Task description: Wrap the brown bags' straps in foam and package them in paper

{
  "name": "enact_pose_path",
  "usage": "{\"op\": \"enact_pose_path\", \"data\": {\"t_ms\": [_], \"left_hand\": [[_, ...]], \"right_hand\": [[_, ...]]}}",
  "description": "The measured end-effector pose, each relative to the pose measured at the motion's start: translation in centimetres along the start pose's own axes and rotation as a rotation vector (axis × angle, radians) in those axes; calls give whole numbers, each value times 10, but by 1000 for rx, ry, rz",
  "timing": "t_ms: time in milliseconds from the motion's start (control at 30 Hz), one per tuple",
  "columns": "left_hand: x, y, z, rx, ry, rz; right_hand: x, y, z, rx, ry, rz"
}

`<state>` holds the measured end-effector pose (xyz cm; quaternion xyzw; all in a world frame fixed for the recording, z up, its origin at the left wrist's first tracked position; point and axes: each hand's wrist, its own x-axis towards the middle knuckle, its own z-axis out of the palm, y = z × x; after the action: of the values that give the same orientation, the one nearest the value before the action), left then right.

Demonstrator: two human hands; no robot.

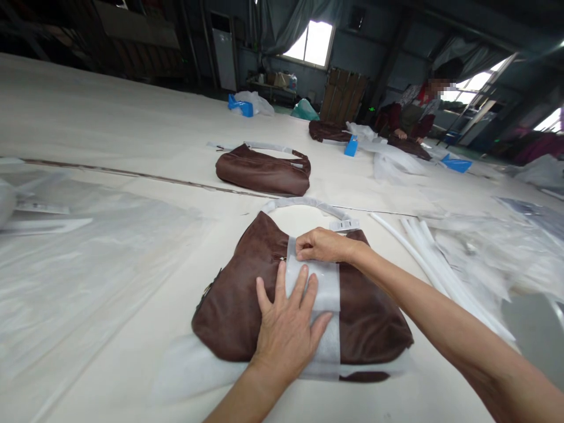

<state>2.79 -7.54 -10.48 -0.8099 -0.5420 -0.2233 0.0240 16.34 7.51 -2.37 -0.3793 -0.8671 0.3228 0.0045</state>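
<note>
A brown leather handbag (238, 294) lies flat on the white table before me, its strap (304, 202) wrapped in pale packing material and arching away at the top. Down the bag's middle runs a translucent white wrapping sheet (324, 288). My left hand (286, 329) is spread flat, palm down, across the leather and the sheet. At the sheet's upper end, my right hand (324, 245) has its fingers curled closed on it; the fingertips are partly hidden. A white tag (343, 225) with printed marks sits at the strap's right end. More pale sheet (198, 367) sticks out under the bag.
Another brown handbag (264, 170) lies farther back. Clear plastic sheeting (110, 258) spreads over the left; white foam tubes (453, 276) and plastic bags (480, 252) lie at right. Across the table, a person (414, 111) handles a dark brown item near blue pieces (351, 145).
</note>
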Motion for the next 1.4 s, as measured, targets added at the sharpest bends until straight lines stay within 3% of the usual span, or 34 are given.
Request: {"op": "enact_pose_path", "data": {"t_ms": [233,367,433,533,633,733,833,900,967,1033,1067,1200,1300,1333,1400], "left_hand": [[-1,1,5,-14,16,-41],[-1,0,3,-29,-2,-41],[-1,0,2,-41,-21,-34],[-1,-1,3,-73,-64,-31],[2,-4,3,-117,-124,-28],[10,-11,-9,-169,-245,-21],[16,-21,-38,-209,-408,-15],[21,-28,-59,-180,-393,-10],[26,-34,-72,-85,-254,3],[31,-39,-71,11,-160,40],[32,-41,-65,45,-170,64],[34,-48,-35,89,-392,96],[35,-53,-31,47,-468,70],[37,-57,-34,3,-489,61],[42,-67,-45,-135,-485,8]], "right_hand": [[11,2,0,-162,46,119],[-9,2,8,-255,342,226],[-27,-3,25,-249,449,158],[-47,-12,61,-193,338,-2],[-50,-14,81,-113,208,36],[-52,-16,67,112,118,78],[-69,-26,38,300,163,83],[-86,-33,27,230,252,86],[-99,-35,28,41,335,101],[-105,-32,43,-167,399,140],[-106,-29,55,-252,415,163],[-102,-12,91,-347,336,242],[-103,-4,82,-147,285,210],[-106,-2,74,-54,333,191],[-117,6,58,114,557,194]]}}
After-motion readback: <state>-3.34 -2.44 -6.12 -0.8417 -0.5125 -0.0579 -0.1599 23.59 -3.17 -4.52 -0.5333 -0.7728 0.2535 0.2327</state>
